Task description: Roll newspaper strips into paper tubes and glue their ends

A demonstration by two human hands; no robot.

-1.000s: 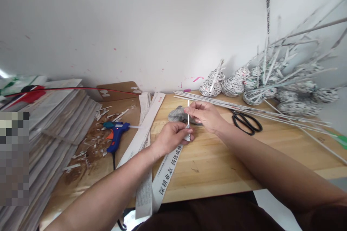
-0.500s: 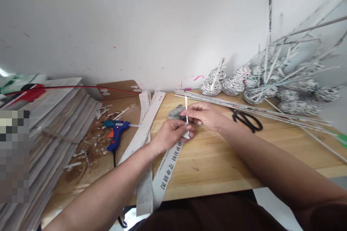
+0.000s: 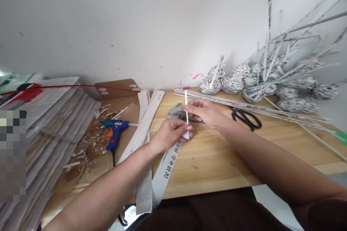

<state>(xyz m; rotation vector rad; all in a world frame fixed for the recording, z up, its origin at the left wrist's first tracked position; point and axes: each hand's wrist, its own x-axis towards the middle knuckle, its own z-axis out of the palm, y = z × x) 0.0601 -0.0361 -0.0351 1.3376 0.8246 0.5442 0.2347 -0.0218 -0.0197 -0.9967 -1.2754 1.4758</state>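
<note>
My left hand (image 3: 173,132) is closed on a newspaper strip (image 3: 170,164), which runs from the fingers down toward the table's front edge with large black print on it. From the strip's pinched end a thin white paper tube (image 3: 186,103) stands nearly upright. My right hand (image 3: 202,112) pinches this tube between thumb and fingers, just above the left hand. Behind both hands lies a grey object (image 3: 175,112) with a rough, woven-looking surface, partly hidden by them.
More newspaper strips (image 3: 151,110) lie left of the hands, beside a blue glue gun (image 3: 115,135) among paper scraps. A newspaper stack (image 3: 54,126) stands far left. Black scissors (image 3: 246,117) and long paper sticks (image 3: 230,101) lie to the right, before several woven paper shapes (image 3: 233,83).
The upright tube shows slightly more length above my right hand's fingers. The strip has been drawn a little up toward my left hand. Both hands keep their grip.
</note>
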